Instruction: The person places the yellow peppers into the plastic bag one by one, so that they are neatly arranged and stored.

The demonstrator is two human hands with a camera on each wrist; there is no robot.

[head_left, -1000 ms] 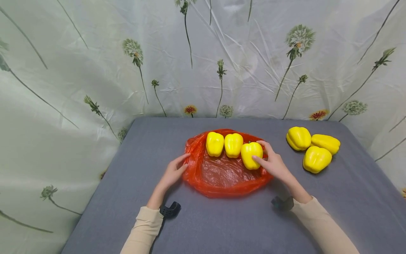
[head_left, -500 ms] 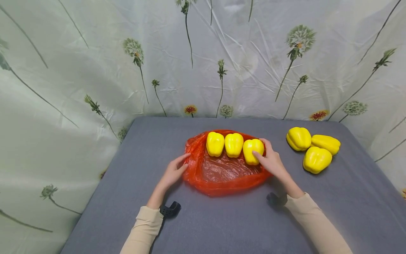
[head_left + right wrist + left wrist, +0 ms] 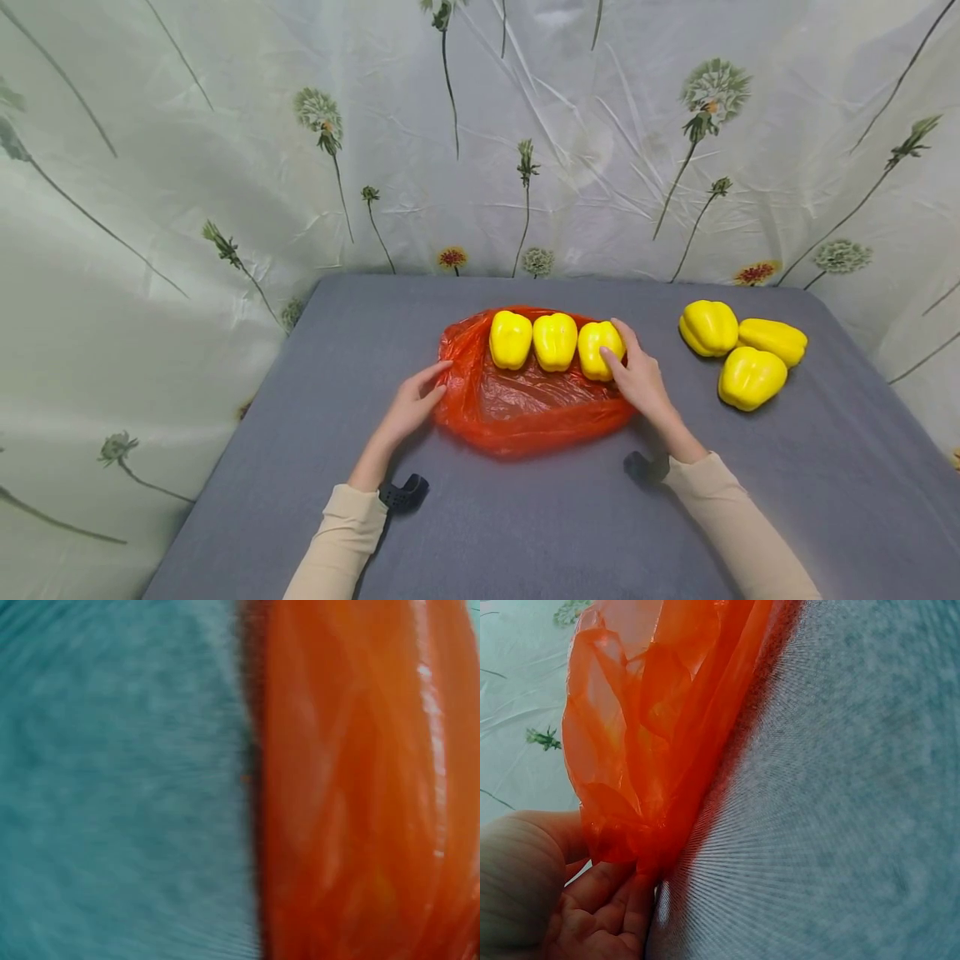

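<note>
1. Red bag (image 3: 517,437) lies wide-mouthed on the grey table (image 3: 480,542), its thin, crumpled rim standing up around the opening
2. Left hand (image 3: 411,406) is at the bag's left edge; thumb and fingers are bent, slightly apart, with a gathered fold of the plastic held between them
3. Right hand (image 3: 639,379) reaches over the bag's right edge; its thumb and fingers are parted by the breadth of the right-hand pepper (image 3: 596,354), gripping it from both sides
4. That yellow pepper is inside the bag, at the right end of a row along the far wall
5. Middle pepper (image 3: 555,342) and left pepper (image 3: 511,340), also yellow, stand side by side in the bag, making up the row
6. Three more yellow ones sit close together well to the right of the bag: rear pepper (image 3: 708,327), slim pepper (image 3: 774,340) on its side, and near pepper (image 3: 752,378)
7. Pale curtain (image 3: 247,142) printed with dandelions hangs beyond the bag
8. Dark wrist device (image 3: 405,494) sits nearer the person than the bag, below the left hand
</note>
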